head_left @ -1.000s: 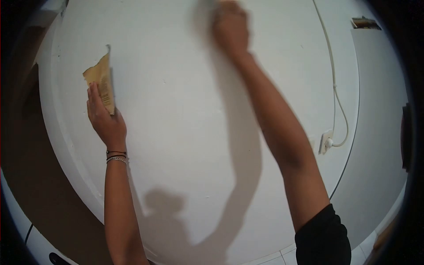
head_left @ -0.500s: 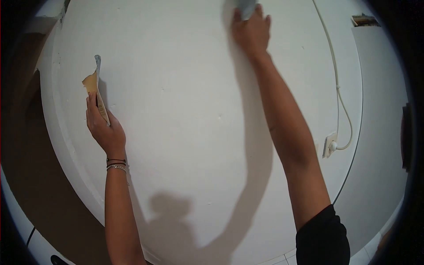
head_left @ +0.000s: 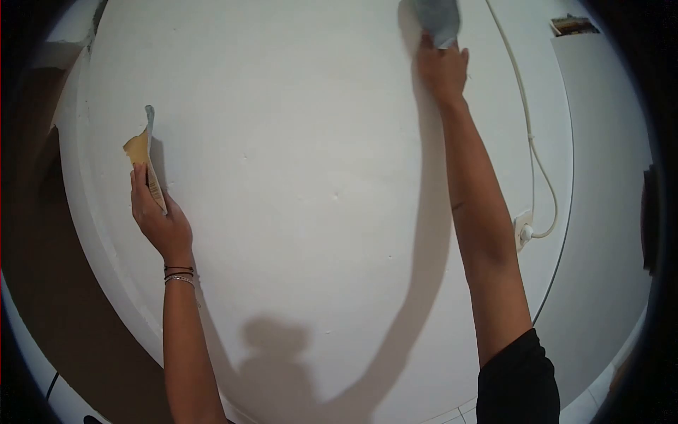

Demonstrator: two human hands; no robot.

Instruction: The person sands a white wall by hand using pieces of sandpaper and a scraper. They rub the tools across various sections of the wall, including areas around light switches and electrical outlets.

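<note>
My left hand (head_left: 161, 219) is closed on a curled sheet of sandpaper (head_left: 138, 148), its tan printed back showing and its grey side bent toward the wall. The sheet stands upright near the white wall (head_left: 296, 141), casting a narrow shadow beside it. High up on the right, my right hand (head_left: 445, 71) reaches to the wall with its fingers against a grey piece of sandpaper (head_left: 436, 21). This piece lies flat on the wall surface under the fingers, and its upper part is cut off by the frame's top edge.
Small dents and specks dot the wall. At the right, a white cable (head_left: 524, 92) runs down the wall and loops to a plug in a wall socket (head_left: 523, 232). A grey panel (head_left: 611, 177) stands farther right, and a dark brown surface (head_left: 49, 261) lies at the left.
My right hand and its sandpaper have shifted right and slightly down in view, showing more of the sheet. My left hand sits a little lower as the view has shifted slightly.
</note>
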